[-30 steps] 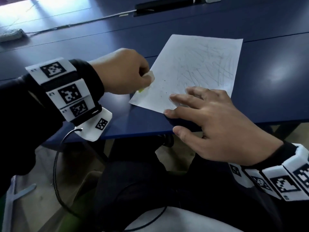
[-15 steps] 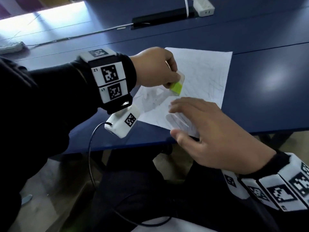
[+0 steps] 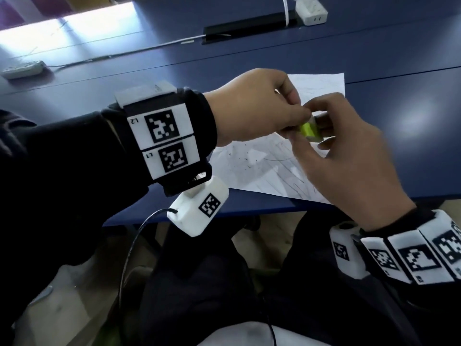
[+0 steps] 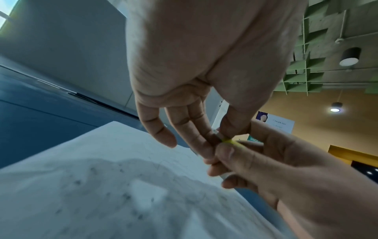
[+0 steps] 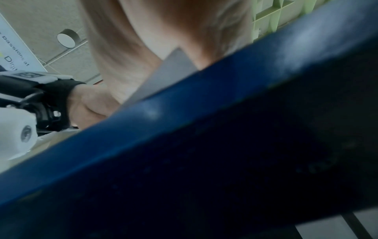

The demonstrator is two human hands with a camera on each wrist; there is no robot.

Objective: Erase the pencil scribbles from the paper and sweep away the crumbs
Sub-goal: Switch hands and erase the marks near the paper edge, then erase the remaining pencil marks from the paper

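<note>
Yellow-green and white, the eraser point(image 3: 309, 129) is held in the air above the paper point(image 3: 264, 168), pinched from both sides. The left hand point(image 3: 252, 108) grips it between thumb and fingertips, and the right hand point(image 3: 349, 156) has its thumb and fingers curled round the other end; in the left wrist view only a sliver of yellow point(image 4: 228, 141) shows between the two sets of fingers. The paper lies flat on the blue table point(image 3: 399, 121), close to the table's near edge, with one corner jutting past that edge. Faint pencil scribbles cover the paper, and small dark crumbs point(image 3: 245, 158) lie scattered on its left part, below the left hand. Beyond the paper, a white charger point(image 3: 311, 11) sits at the table's far side beside a black cable slot point(image 3: 249, 27). The right wrist view is blurred, and seems to show mostly the table's edge point(image 5: 204, 113).
</note>
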